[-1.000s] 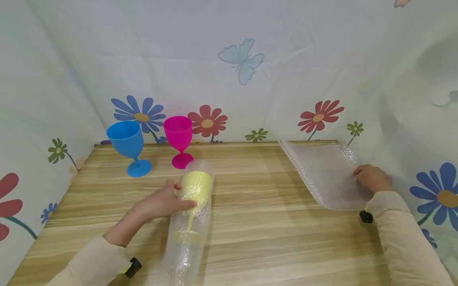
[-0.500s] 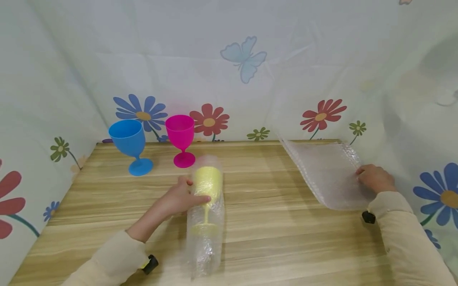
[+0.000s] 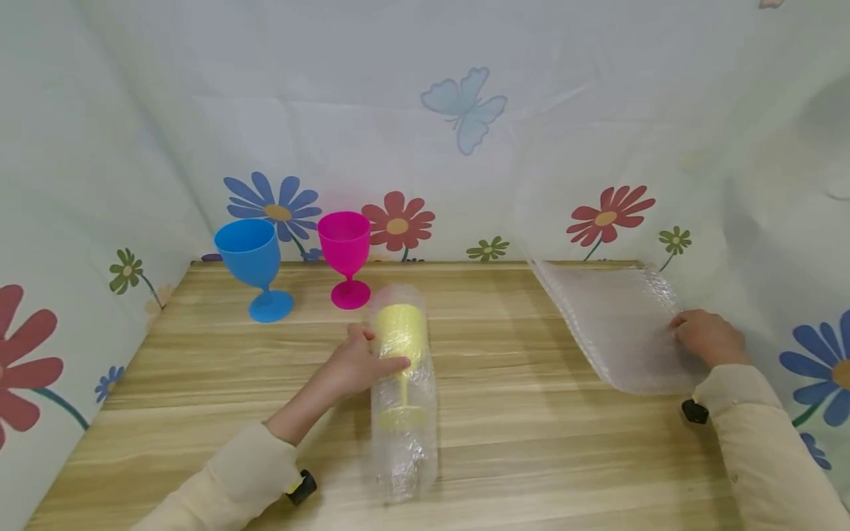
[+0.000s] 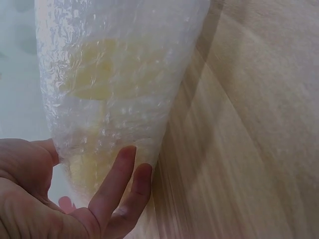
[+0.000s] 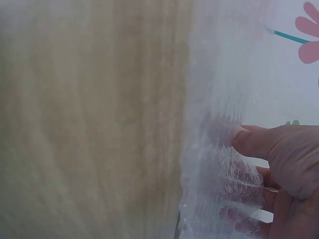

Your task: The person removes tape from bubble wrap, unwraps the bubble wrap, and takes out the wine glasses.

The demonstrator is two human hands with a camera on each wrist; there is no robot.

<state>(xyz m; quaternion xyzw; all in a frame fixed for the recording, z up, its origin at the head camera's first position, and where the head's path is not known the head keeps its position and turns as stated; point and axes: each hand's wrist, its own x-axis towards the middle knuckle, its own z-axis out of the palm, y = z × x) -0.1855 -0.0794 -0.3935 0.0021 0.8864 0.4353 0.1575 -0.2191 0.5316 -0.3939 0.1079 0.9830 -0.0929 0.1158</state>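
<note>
A yellow goblet (image 3: 401,328), wrapped in clear bubble wrap (image 3: 406,461), stands out left of the table's middle. My left hand (image 3: 355,363) grips it round the bowl, thumb on one side and fingers on the other. In the left wrist view the goblet's foot (image 4: 92,69) shows blurred through the wrap. At the right, my right hand (image 3: 712,338) pinches the edge of a second piece of bubble wrap (image 3: 617,324), with the thumb on one face and fingers (image 5: 266,196) behind the film. That piece slants up from the table against the back cloth.
A blue goblet (image 3: 249,254) and a pink goblet (image 3: 345,243) stand upright, unwrapped, at the back left of the wooden table (image 3: 531,442). Flower-printed cloth (image 3: 478,184) encloses the back and sides. A black device (image 3: 302,487) sits at the left cuff.
My left hand has carried the wrapped goblet to the right and slightly away from me. The right hand stays at the bubble wrap's edge. The whole view has shifted a little.
</note>
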